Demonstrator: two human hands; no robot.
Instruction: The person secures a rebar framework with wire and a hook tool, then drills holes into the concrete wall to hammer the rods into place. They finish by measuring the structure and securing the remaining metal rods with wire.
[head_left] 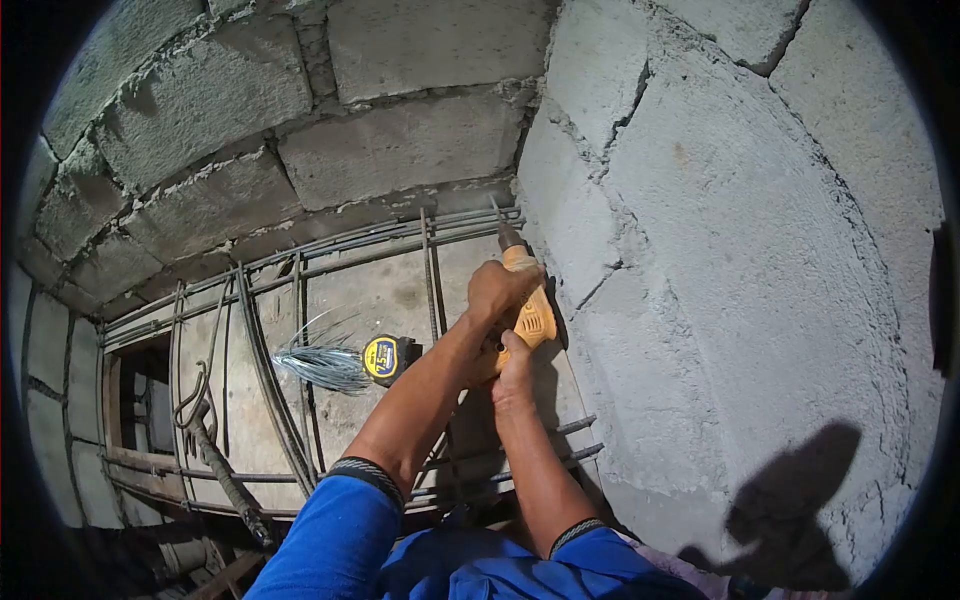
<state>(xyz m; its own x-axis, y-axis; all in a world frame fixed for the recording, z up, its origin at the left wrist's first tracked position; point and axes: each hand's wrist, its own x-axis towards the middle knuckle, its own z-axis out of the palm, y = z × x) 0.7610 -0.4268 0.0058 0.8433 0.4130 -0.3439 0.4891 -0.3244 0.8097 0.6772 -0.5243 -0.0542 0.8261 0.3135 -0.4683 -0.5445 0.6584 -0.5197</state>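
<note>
Because steel bars (470, 236) crowd its bit (496, 208), the drill (538, 318), clamped in left hand (496, 290) and right hand (515, 374), could snag and twist.

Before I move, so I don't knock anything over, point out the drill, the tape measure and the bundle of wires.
Drill (537, 320): head view, on its yellow housing.
Tape measure (381, 357): head view, on its round label.
Bundle of wires (330, 368): head view, on the strands' middle.
</note>
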